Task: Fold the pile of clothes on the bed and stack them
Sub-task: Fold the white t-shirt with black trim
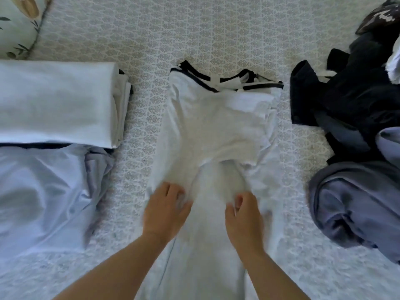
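Observation:
A white T-shirt with dark neck and sleeve trim (216,122) lies lengthwise on the bed in front of me, its sides folded inward. My left hand (166,210) and my right hand (243,215) rest on its lower half, side by side. Both are motion-blurred; the fingers of each look curled into the white cloth. A stack of folded white clothes (56,102) sits at the left, with a pale blue garment (41,195) lying in front of it. The unfolded pile of dark and grey-blue clothes (355,131) lies at the right.
The patterned bedspread (140,161) shows in strips between the shirt and both piles. A floral pillow (19,22) lies at the far left corner. A dark patterned piece (381,16) tops the pile at the far right.

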